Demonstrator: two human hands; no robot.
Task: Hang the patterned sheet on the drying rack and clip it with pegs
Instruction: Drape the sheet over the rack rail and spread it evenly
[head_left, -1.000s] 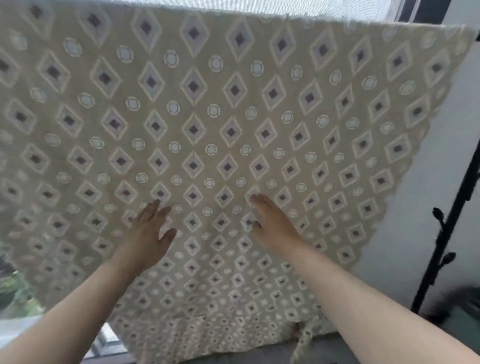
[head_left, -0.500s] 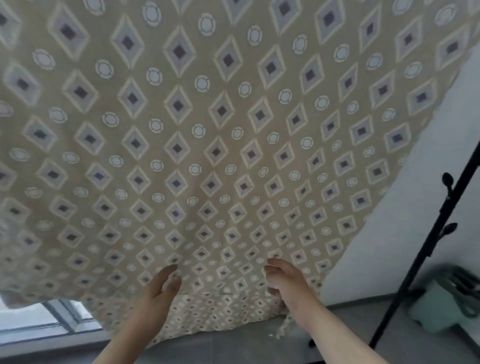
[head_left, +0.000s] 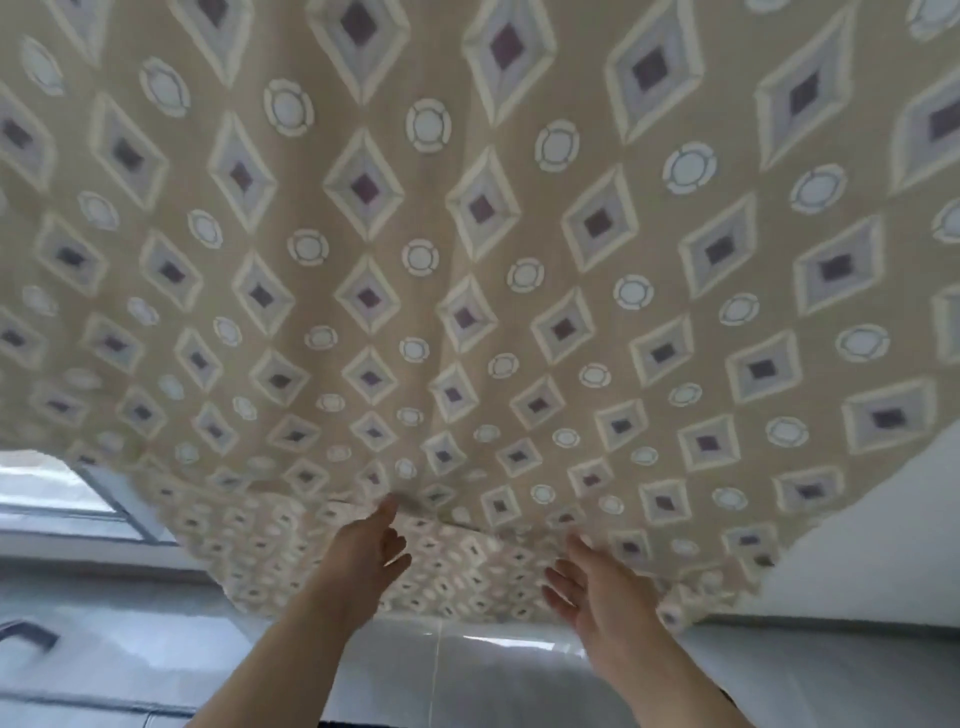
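The patterned sheet (head_left: 467, 270), beige with white diamonds and circles, hangs in front of me and fills most of the head view. Its lower hem sits just above the floor. My left hand (head_left: 371, 545) reaches up with straight fingers, its fingertips touching the cloth near the hem. My right hand (head_left: 592, 587) is spread, palm turned inward, just in front of the lower hem; contact with the cloth is unclear. Neither hand grips the sheet. The drying rack and the pegs are hidden.
A window frame (head_left: 104, 509) shows at the lower left, past the sheet's edge. A white wall (head_left: 883, 561) stands at the lower right. Glossy grey floor tiles (head_left: 467, 675) lie below the hem.
Both hands have slid down the sheet from its middle to the hem. The camera has tilted down and closer, so the black stand on the right has left the view.
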